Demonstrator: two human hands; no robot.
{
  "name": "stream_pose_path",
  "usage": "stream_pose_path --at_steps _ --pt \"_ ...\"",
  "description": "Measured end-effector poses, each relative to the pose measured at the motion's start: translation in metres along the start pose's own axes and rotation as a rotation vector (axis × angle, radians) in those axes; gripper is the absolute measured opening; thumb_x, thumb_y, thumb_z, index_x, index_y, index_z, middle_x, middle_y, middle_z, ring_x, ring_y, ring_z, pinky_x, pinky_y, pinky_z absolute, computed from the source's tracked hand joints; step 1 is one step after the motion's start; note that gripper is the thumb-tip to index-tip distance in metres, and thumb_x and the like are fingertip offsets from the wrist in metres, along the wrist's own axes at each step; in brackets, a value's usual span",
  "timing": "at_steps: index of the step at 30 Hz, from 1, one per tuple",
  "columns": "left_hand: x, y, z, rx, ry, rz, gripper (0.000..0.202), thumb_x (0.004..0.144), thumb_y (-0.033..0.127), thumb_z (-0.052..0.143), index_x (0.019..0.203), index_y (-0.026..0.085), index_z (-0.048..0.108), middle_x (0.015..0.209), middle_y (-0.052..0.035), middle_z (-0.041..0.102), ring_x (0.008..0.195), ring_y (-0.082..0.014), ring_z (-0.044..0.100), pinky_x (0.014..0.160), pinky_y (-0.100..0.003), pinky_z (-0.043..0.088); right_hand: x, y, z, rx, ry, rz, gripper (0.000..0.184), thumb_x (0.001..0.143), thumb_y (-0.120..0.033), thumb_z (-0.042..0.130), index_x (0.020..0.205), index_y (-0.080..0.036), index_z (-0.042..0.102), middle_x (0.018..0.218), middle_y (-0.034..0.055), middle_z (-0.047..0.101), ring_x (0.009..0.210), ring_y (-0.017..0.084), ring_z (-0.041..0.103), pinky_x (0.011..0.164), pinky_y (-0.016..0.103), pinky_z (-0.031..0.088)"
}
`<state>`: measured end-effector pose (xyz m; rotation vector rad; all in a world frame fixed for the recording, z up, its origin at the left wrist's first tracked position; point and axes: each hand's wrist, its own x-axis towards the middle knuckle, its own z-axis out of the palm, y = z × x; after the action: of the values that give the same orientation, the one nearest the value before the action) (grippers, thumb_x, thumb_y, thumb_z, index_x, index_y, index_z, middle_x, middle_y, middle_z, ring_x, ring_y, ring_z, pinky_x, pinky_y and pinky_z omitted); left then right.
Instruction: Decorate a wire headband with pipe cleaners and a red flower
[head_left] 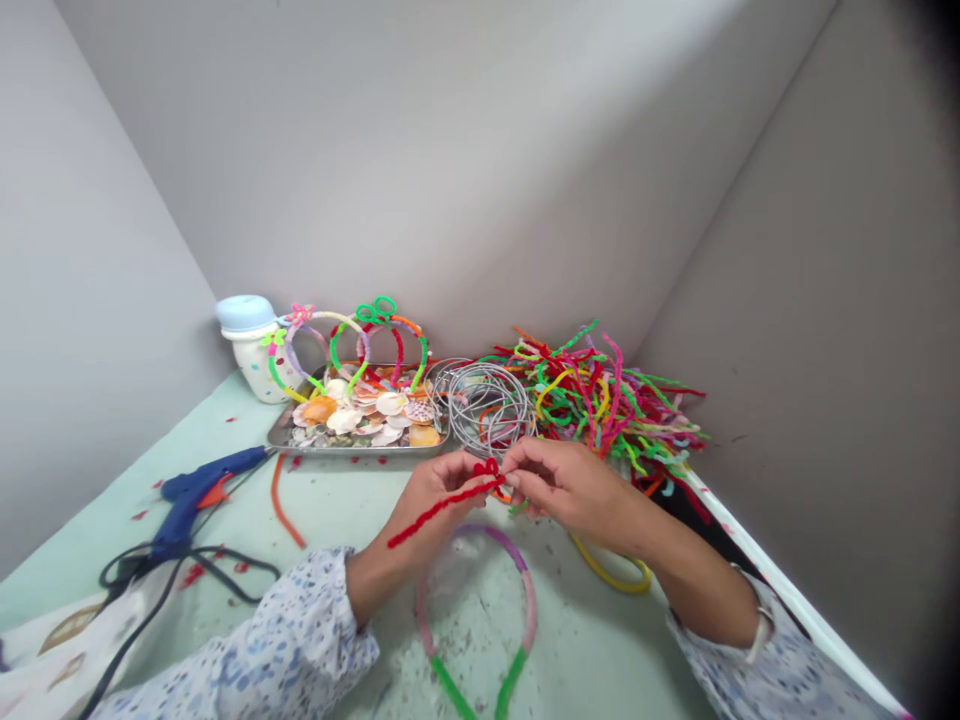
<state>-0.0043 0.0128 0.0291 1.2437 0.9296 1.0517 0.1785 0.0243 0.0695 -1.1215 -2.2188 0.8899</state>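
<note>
Both of my hands meet above the middle of the table, pinching one red pipe cleaner. It is bent into small loops at the fingertips, and its straight tail slants down to the left across my left hand. My right hand grips the looped end between thumb and forefinger. Below them on the table lies a headband wrapped in purple, pink and green pipe cleaner. A yellow bent pipe cleaner lies under my right forearm.
A metal tray of shells bears several wrapped headbands. Beside it are a coil of grey wire and a heap of coloured pipe cleaners. At left are a blue glue gun with its cord and a white jar.
</note>
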Motion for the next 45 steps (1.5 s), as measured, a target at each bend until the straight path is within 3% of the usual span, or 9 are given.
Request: stream_pose_path --at_steps 6,17,27,32,36,39,45 --pt "-0.001 -0.002 -0.001 0.151 0.006 0.099 0.013 0.075 0.025 0.063 0.083 0.016 0.066 0.080 -0.0032 0.065 0.073 -0.0139 0.056 0.066 -0.024 0.043 0.000 0.001 0.000 -0.064 0.038 -0.017 0.013 0.082 -0.014 0.046 0.080 -0.020 0.058 0.069 -0.0019 0.062 0.061 0.011 0.055 0.058 0.022 0.038" --pt "-0.005 0.002 0.001 0.214 0.051 0.035 0.023 0.075 0.037 0.065 0.087 0.018 0.064 0.080 -0.0022 0.065 0.072 -0.0144 0.056 0.068 -0.026 0.044 0.001 0.001 0.002 -0.137 0.062 -0.035 0.011 0.080 -0.016 0.048 0.079 -0.020 0.059 0.067 -0.0014 0.061 0.058 0.011 0.052 0.055 0.021 0.035" --pt "-0.004 0.004 0.003 0.127 0.063 0.056 0.015 0.075 0.029 0.062 0.079 0.015 0.064 0.077 -0.0034 0.064 0.072 -0.0148 0.056 0.067 -0.025 0.042 0.002 -0.006 0.003 -0.156 0.084 -0.052 0.011 0.076 -0.014 0.050 0.075 -0.020 0.059 0.069 -0.0013 0.062 0.061 0.011 0.053 0.058 0.022 0.037" --pt "-0.004 0.008 0.004 0.102 0.106 0.044 0.014 0.073 0.028 0.063 0.077 0.015 0.063 0.074 -0.0022 0.063 0.069 -0.0141 0.055 0.064 -0.024 0.042 0.001 -0.004 0.005 0.081 0.082 0.071 0.007 0.079 -0.021 0.052 0.083 -0.021 0.058 0.075 -0.0002 0.063 0.065 0.012 0.057 0.057 0.022 0.043" --pt "-0.005 0.010 0.005 0.146 0.136 0.058 0.013 0.074 0.027 0.063 0.078 0.014 0.063 0.071 -0.0013 0.062 0.067 -0.0133 0.053 0.063 -0.024 0.041 0.003 -0.001 0.005 0.383 -0.008 0.236 0.019 0.081 -0.032 0.055 0.095 -0.019 0.056 0.076 0.0016 0.063 0.066 0.014 0.060 0.052 0.023 0.047" --pt "-0.006 0.009 0.005 0.215 0.143 0.066 0.012 0.075 0.027 0.061 0.079 0.015 0.063 0.071 -0.0010 0.062 0.068 -0.0136 0.052 0.064 -0.024 0.040 0.005 0.000 0.006 0.429 -0.077 0.260 0.019 0.082 -0.034 0.054 0.088 -0.017 0.058 0.068 0.0017 0.062 0.059 0.013 0.058 0.049 0.021 0.046" --pt "-0.006 0.008 0.005 0.307 0.115 0.109 0.012 0.077 0.024 0.057 0.079 0.015 0.064 0.076 -0.0025 0.064 0.072 -0.0151 0.055 0.068 -0.025 0.041 0.006 0.002 0.010 0.405 -0.071 0.308 0.012 0.080 -0.028 0.054 0.077 -0.017 0.057 0.057 -0.0006 0.062 0.043 0.007 0.045 0.041 0.018 0.035"
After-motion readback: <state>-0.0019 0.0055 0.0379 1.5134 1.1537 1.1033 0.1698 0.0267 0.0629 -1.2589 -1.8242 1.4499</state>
